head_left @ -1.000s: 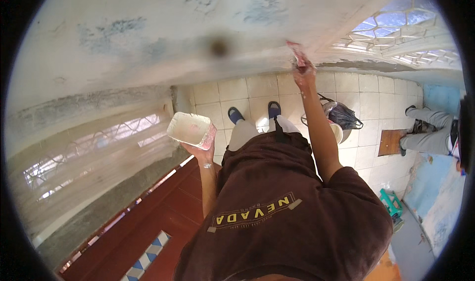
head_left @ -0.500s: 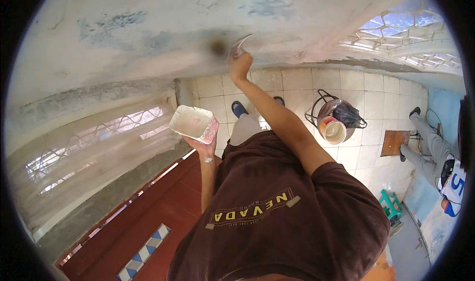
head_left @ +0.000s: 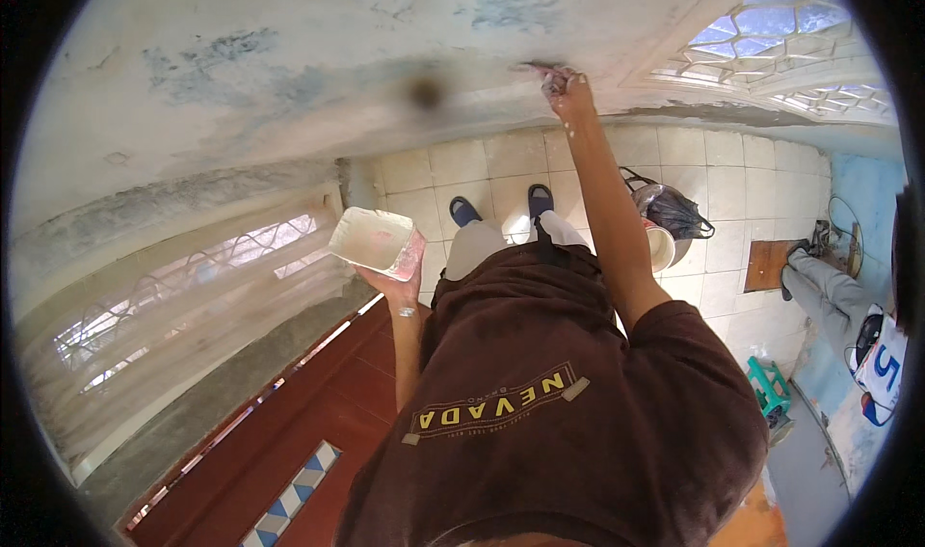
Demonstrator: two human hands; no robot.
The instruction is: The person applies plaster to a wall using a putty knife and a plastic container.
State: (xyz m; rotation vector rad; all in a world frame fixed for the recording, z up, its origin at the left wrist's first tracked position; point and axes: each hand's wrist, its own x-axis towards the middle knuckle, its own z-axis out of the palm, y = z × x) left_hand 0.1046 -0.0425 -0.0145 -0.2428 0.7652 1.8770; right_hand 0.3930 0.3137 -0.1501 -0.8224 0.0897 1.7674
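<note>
My left hand (head_left: 397, 285) holds up a cut-open white rectangular tub (head_left: 374, 242) from beneath. Its walls are smeared with pale and pinkish putty. My right hand (head_left: 568, 94), spotted with white, reaches up to the wall (head_left: 318, 123), its fingers closed on a thin flat scraper (head_left: 544, 68). The blade shows nearly edge-on against the plaster, so its full shape is hard to see. White and pinkish coating covers the wall, with grey-blue patches showing through.
A bucket (head_left: 659, 246) and a black plastic bag (head_left: 679, 210) rest on the tiled floor, partly behind my right arm. A barred window (head_left: 771, 36) is at upper right. At far right are another person's legs (head_left: 819, 282) and a green stool (head_left: 768, 389).
My right hand has moved right along the wall with the scraper, and the blade has turned nearly edge-on. My left hand and the tub stay almost still. The other person's legs have shifted.
</note>
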